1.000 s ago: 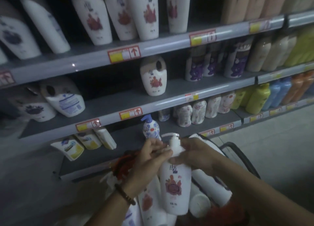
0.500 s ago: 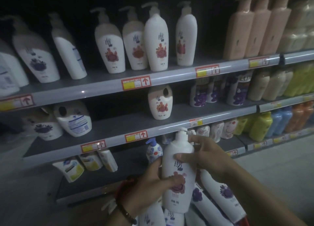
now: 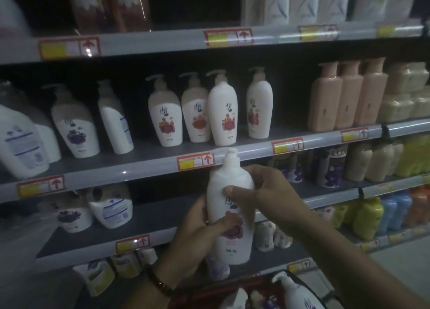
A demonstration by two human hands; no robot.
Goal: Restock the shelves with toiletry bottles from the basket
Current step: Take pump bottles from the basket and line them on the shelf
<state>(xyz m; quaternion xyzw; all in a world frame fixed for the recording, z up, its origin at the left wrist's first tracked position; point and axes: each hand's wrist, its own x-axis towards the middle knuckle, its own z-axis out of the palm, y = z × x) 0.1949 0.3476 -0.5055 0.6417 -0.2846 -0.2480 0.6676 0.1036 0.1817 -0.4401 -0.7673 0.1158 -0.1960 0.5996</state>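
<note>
bottle (image 3: 235, 246), left hand (image 3: 197, 234) and right hand (image 3: 267, 192) fingers (image 3: 256, 169) curled round it, near shelf edge (image 3: 139, 169)

Dim, blurry; edges perhaps distorted.

White pump bottle (image 3: 230, 206), red flower label, upright, held in left hand (image 3: 197, 236) and right hand (image 3: 263, 192). Below hands: reddish basket (image 3: 204, 292), spare bottle (image 3: 295, 292) lying inside. Shelf (image 3: 151, 166) just above.

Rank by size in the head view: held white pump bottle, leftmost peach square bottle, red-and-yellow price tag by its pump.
Held white pump bottle (nearer, so inflated)
Leftmost peach square bottle
Red-and-yellow price tag
</note>
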